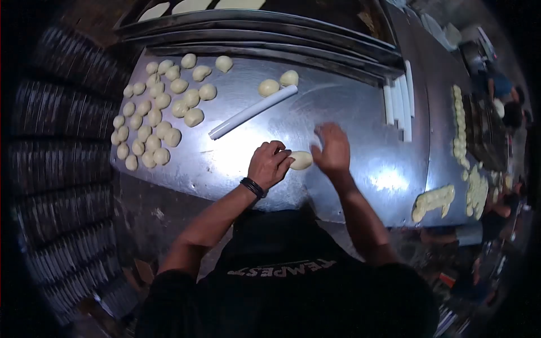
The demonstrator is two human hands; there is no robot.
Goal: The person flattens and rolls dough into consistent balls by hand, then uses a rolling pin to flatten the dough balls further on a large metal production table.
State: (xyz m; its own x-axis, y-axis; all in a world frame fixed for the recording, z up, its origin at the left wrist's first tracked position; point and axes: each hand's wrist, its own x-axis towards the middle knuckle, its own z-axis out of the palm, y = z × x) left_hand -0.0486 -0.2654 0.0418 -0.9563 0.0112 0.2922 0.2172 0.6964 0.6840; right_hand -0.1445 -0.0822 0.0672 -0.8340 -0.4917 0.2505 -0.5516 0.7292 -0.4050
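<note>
My left hand [269, 164], with dark bands at the wrist, has its fingers curled onto the left end of an oval piece of dough [301, 160] on the metal table [372, 163]. Part of that dough is hidden under the fingertips. Just to its right, my right hand [333, 147] is held with fingers stretched out and nothing in it, slightly blurred. A white rolling pin [253, 112] lies slantwise beyond my hands. Two dough balls [269, 87] rest close to the pin's far end.
Many dough balls [155, 117] cover the table's left side. Stacked trays [259, 35] line the back edge. White rods [403, 104] lie at the right, with dough strips [434, 201] farther over. Racked trays [62, 152] stand left. Other people [504, 93] are at the far right.
</note>
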